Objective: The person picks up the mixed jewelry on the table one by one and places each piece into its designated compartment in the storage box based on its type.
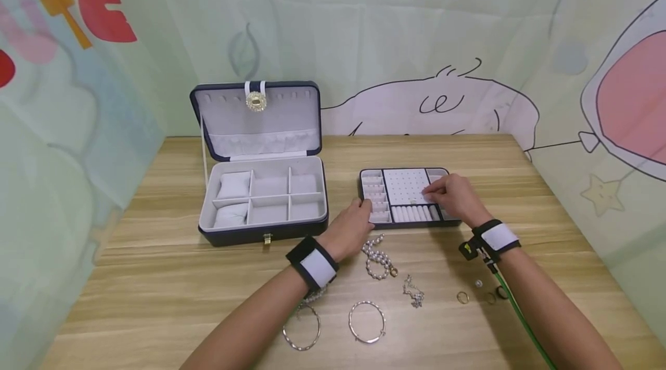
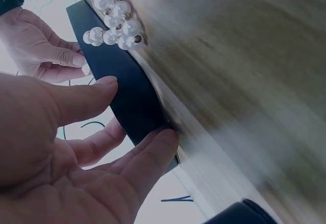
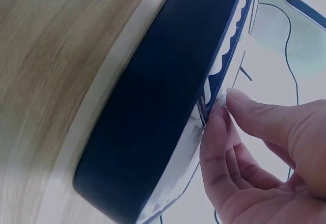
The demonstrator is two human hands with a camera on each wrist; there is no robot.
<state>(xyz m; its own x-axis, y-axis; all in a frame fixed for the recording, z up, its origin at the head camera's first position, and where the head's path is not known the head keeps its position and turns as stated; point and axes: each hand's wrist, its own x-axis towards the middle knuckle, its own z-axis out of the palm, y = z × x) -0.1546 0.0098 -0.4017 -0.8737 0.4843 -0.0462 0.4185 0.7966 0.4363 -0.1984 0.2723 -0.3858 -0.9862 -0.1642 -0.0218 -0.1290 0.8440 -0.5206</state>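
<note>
On the worktop (image 1: 468, 156), the left hand (image 1: 354, 225) – fingers straight – braces the jewellery tray (image 1: 366, 192) steady, while the right hand (image 1: 455, 196) pinches something tiny – unidentifiable – above its perforated panel (image 1: 406, 185).

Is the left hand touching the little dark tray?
Touching. In the left wrist view, the left hand has its fingertips pressed against the dark side of the tray.
</note>
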